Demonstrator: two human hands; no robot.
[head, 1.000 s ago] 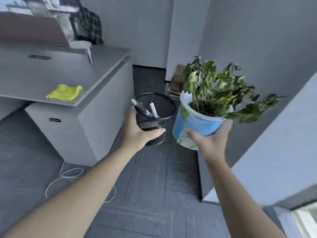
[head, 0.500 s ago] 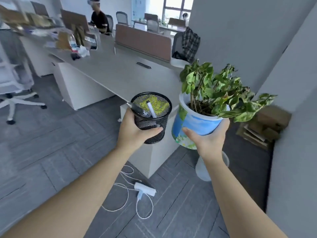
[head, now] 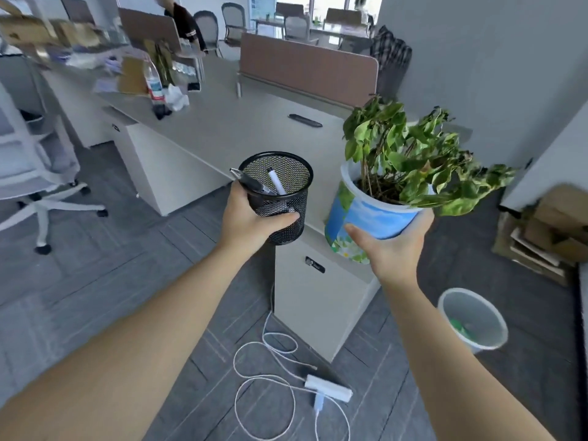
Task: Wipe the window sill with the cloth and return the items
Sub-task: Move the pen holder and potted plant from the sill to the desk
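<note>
Left hand [head: 254, 218] wrapped around mesh pen holder [head: 280, 198], frame centre; right hand [head: 394, 246] cupped under potted plant [head: 375, 218], centre right. Both held over counter [head: 222, 135] corner. Clearing step, probably (cloth, sill not visible). Next: set both down upright.

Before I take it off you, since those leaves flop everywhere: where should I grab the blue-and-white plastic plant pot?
Cup the blue-and-white plastic plant pot low on its wall, from below. The drooping green leaves overhang its rim, and the right hand holds it that way.
</note>
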